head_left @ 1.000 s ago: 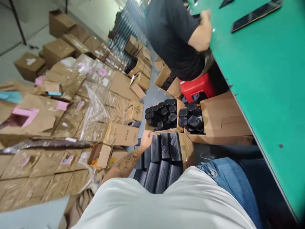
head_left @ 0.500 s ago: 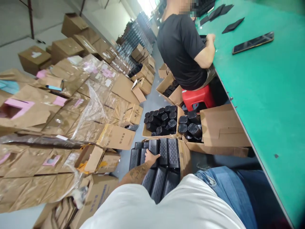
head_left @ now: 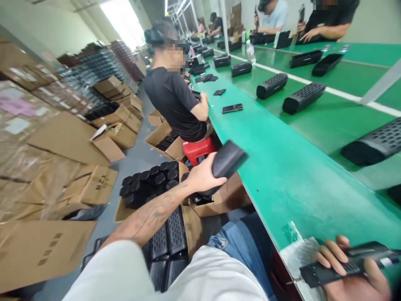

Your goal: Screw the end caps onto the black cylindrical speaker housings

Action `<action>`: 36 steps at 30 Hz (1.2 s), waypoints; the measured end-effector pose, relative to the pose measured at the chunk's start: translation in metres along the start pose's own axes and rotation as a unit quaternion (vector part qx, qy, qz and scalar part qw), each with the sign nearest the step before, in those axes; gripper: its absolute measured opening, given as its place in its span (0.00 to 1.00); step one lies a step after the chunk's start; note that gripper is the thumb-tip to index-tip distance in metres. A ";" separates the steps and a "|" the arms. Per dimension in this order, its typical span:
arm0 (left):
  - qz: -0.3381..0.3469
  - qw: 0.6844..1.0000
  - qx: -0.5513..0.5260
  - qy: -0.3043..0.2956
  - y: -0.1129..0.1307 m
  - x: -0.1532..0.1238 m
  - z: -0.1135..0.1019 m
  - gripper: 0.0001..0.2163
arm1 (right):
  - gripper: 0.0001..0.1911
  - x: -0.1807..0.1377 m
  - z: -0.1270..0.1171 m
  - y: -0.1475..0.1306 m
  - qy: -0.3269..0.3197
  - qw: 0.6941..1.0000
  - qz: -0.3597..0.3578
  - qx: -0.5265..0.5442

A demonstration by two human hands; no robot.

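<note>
My left hand (head_left: pixel 203 175) is closed round a black speaker shell (head_left: pixel 227 161), lifted to the edge of the green table (head_left: pixel 282 167). Below it an open cardboard box (head_left: pixel 191 225) on the floor holds several more black perforated shells (head_left: pixel 169 234). My right hand (head_left: pixel 351 271) rests at the table's near edge, fingers wrapped round a flat black part (head_left: pixel 347 261), with a clear plastic sheet (head_left: pixel 297 255) lying beside it.
A person in a black shirt (head_left: pixel 173 102) sits on a red stool (head_left: pixel 199 149) just ahead at the same table. Black speaker bodies (head_left: pixel 303 97) lie along the belt. Open boxes of black parts (head_left: pixel 147 184) and stacked cartons (head_left: pixel 62 138) crowd the floor on the left.
My left hand has left the floor box and risen to the table edge with a black shell in its grip. The view has swung up, bringing the table and my right hand into sight.
</note>
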State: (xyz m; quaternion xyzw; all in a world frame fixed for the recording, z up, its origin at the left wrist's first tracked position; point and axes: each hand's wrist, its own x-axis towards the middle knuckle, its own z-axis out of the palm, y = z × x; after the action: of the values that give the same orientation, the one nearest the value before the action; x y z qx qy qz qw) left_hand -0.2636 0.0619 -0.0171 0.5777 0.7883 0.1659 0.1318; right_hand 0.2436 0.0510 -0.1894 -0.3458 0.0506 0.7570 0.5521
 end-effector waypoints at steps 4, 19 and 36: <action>0.175 0.976 -0.020 -0.125 0.144 0.082 0.041 0.47 | 0.28 -0.009 0.028 0.002 -0.097 0.986 -0.055 -0.125; 0.262 0.932 0.063 -0.242 0.260 0.105 0.124 0.48 | 0.27 -0.010 0.038 0.001 -0.099 0.985 -0.059 -0.126; 0.376 0.915 0.093 -0.109 0.278 0.041 0.137 0.26 | 0.25 -0.010 0.035 -0.001 -0.147 0.980 -0.058 -0.119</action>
State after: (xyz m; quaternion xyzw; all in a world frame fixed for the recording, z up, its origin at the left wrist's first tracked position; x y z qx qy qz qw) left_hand 0.0198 0.1929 -0.0278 0.8558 0.5052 0.0646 0.0907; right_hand 0.2295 0.0591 -0.1572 -0.2963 -0.1420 0.7669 0.5513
